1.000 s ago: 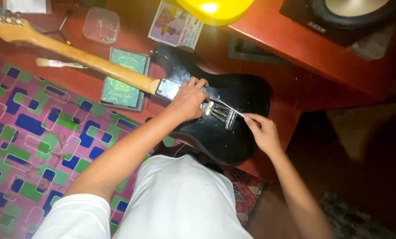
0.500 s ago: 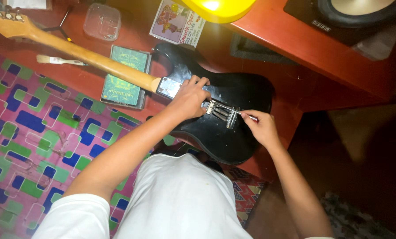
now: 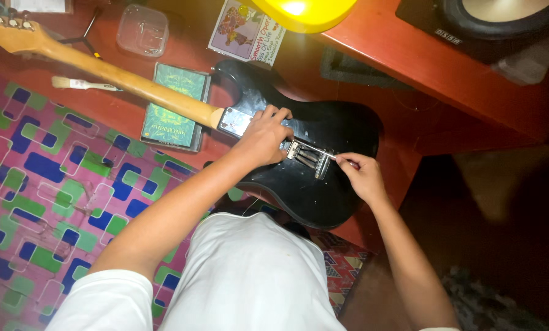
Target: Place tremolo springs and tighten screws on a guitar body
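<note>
Work sits midway: guitar (image 3: 323, 184) lies face down, spring cavity (image 3: 308, 156) uncovered. Left hand (image 3: 263, 136) presses flat on the body; right hand (image 3: 359, 176) pinches a thin tool (image 3: 323, 152) at the springs.

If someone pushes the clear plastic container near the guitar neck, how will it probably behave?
The clear plastic container looks thin and nearly empty, so it is probably light and would slide easily on the smooth red tabletop. It sits low and flat, so tipping seems unlikely.

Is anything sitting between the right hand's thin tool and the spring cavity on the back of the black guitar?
Nothing visible blocks it. The right hand holds the thin tool with its tip already at the open spring cavity of the black guitar. The left hand rests beside the cavity, toward the neck, not across it.
</note>
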